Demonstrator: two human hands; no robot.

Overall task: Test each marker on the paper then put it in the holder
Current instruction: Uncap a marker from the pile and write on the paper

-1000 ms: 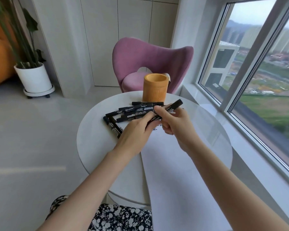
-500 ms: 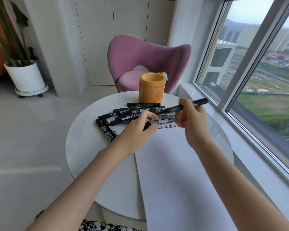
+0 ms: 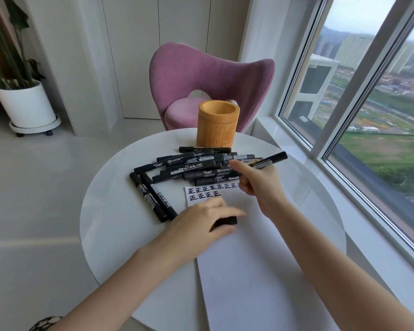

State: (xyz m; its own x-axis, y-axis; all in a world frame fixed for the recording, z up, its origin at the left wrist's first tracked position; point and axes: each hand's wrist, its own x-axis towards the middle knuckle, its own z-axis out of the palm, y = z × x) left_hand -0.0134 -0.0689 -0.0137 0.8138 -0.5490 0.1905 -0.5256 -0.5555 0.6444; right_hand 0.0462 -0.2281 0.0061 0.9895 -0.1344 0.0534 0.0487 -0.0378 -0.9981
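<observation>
- The round white desk point(image 3: 110, 223) lies under both hands and carries everything for the task.
- The paper point(image 3: 249, 271) runs from beneath the hands back toward the person. Most of it is blank.
- The bamboo holder point(image 3: 217, 125) stands upright well beyond the right hand, at the far edge of the desk. No marker shows above its rim, so I judge that none has been put away yet.
- The pile of black markers point(image 3: 196, 167) lies just beyond the right hand, between it and the holder. It is a dozen or so, crossing one another.
- Two more markers point(image 3: 153, 197) lie side by side, just left of the left hand.
- The right hand point(image 3: 258, 180) is raised over the top of the paper, fingers clamped round a marker.
- The left hand point(image 3: 201, 223) rests on the paper near the right hand, on the person's side of it. Its fingers curl over a small black piece.
- The held marker point(image 3: 268, 161) slants up and away to the right of the right hand. That hand hides its writing end.
- The black piece is probably that marker's cap point(image 3: 227, 220).
- The test marks point(image 3: 210, 190), two short rows of one character, sit between the two hands.
- Judgement: testing is under way, but filling the holder is all still to do.
</observation>
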